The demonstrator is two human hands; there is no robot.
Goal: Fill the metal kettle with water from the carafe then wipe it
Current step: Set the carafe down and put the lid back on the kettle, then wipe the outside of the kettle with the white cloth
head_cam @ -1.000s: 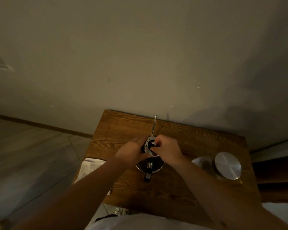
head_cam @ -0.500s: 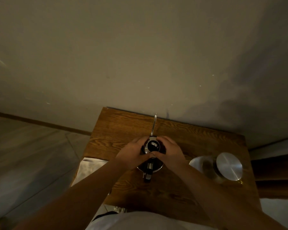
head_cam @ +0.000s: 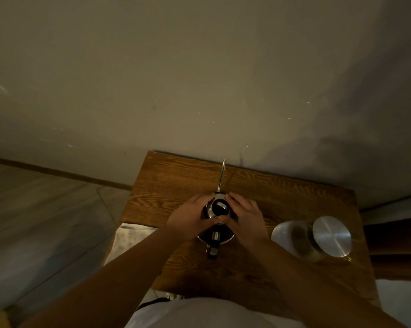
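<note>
Steel kettle: metal kettle (head_cam: 217, 223) stands upright near the middle of the wooden table (head_cam: 282, 197), thin spout (head_cam: 221, 174) pointing to 12 o'clock, handle (head_cam: 213, 246) to 6 o'clock.
Lid: black lid (head_cam: 220, 207) sits in the top opening; whether fully seated cannot be told.
Left hand: left hand (head_cam: 188, 218) cups the kettle's upper body at 9 o'clock, fingers curled together round it.
Right hand: right hand (head_cam: 244, 216) cups it at 3 o'clock, fingers curled close, thumb near the lid edge.
Carafe: glass carafe (head_cam: 301, 237) with a brushed metal cap at 3 o'clock, well apart from the kettle.
Cloth: white cloth (head_cam: 131, 237) at the table's 9 o'clock edge.
Handling judgement: rigid, smooth, probably slippery when wet; light if empty. The spout looks thin, a poor hold. Carry by the handle; steady by the body.
Carafe judgement: fragile, heavier if full; grip round the body.
</note>
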